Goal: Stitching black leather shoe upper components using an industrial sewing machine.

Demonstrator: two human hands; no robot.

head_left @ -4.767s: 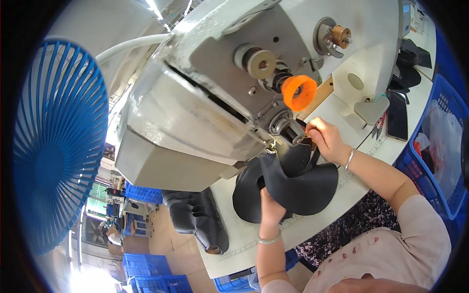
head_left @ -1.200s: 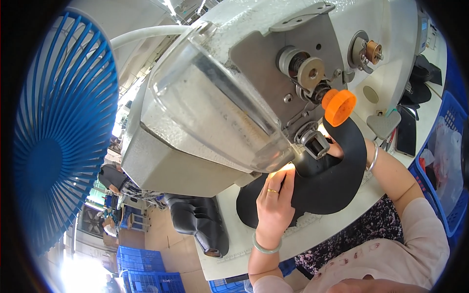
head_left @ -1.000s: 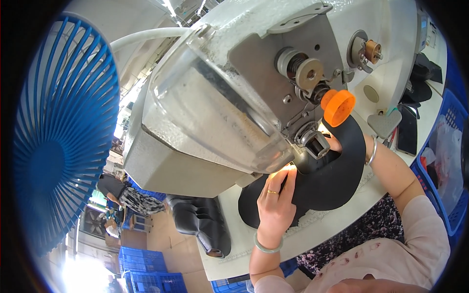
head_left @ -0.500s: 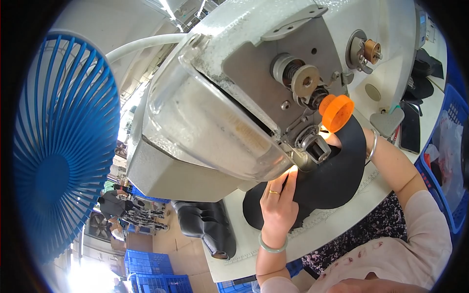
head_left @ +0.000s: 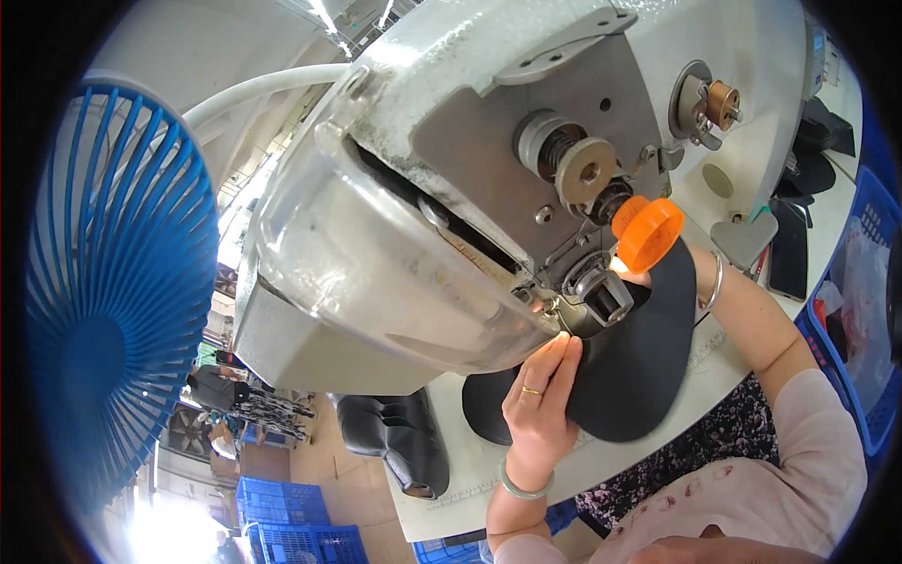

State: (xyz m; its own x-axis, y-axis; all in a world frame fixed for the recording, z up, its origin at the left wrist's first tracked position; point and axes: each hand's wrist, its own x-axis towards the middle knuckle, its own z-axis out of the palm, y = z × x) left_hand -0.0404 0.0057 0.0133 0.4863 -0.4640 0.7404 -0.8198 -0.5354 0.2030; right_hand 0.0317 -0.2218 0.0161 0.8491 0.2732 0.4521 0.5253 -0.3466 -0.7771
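A smooth black leather-like piece [head_left: 639, 376] with curved edges lies under the head of a sewing machine [head_left: 395, 263]. My left hand [head_left: 541, 402], with a ring on one finger, pinches the edge of that piece just below the lit needle area, its fingertips drawn together. A second black rounded part [head_left: 487, 406] shows to the left of my left hand; whether it joins the same piece I cannot tell. My right hand [head_left: 634, 275] is at the far side of the piece, mostly hidden behind the orange knob [head_left: 648, 235] and the black material, so its fingers cannot be read.
A blue fan [head_left: 103, 320] stands close on the left. Black moulded parts [head_left: 395, 442] rest at the table's left edge. On the right are a dark phone-like slab [head_left: 787, 254], more black pieces [head_left: 813, 169] and a blue basket [head_left: 874, 207] holding plastic bags. Blue crates [head_left: 282, 503] stand on the floor.
The black piece has turned and shifted under the machine head. My left fingertips have moved slightly down and closed together at its edge. The whole view has shifted slightly.
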